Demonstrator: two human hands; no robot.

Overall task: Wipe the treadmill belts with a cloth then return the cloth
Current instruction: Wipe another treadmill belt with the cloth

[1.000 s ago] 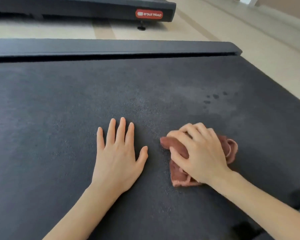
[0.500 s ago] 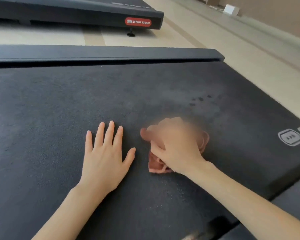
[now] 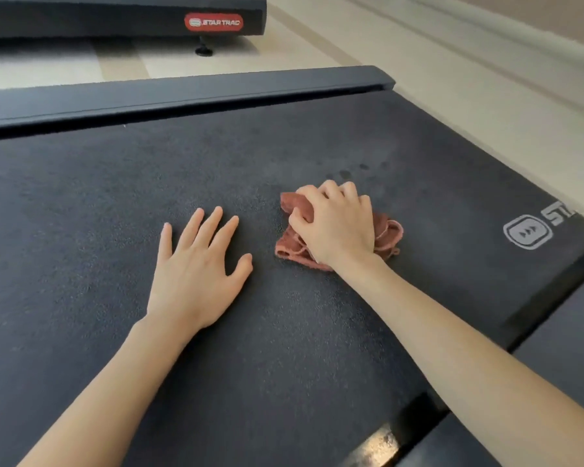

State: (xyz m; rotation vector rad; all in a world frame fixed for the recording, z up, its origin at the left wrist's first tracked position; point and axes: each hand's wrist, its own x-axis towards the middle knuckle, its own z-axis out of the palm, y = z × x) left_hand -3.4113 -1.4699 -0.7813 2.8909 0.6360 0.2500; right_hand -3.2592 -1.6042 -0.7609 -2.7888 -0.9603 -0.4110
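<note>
A wide black treadmill belt point(image 3: 115, 214) fills most of the view. My right hand point(image 3: 338, 224) grips a bunched reddish-pink cloth point(image 3: 390, 232) and presses it onto the belt right of centre; the hand hides most of the cloth. My left hand point(image 3: 196, 267) lies flat on the belt, fingers spread, a short gap to the left of the cloth. A few small dark wet spots point(image 3: 353, 170) show on the belt just beyond the right hand.
A black side rail point(image 3: 182, 96) runs along the belt's far edge. A grey logo point(image 3: 528, 230) marks the belt's right end, with the dark end cover point(image 3: 560, 335) below it. A second treadmill point(image 3: 115, 15) with a red badge stands beyond on the pale floor point(image 3: 452, 79).
My right hand has rubbed the cloth leftward and back again on the belt. The left hand stays flat in place. The view has shifted, showing more of the belt's right end.
</note>
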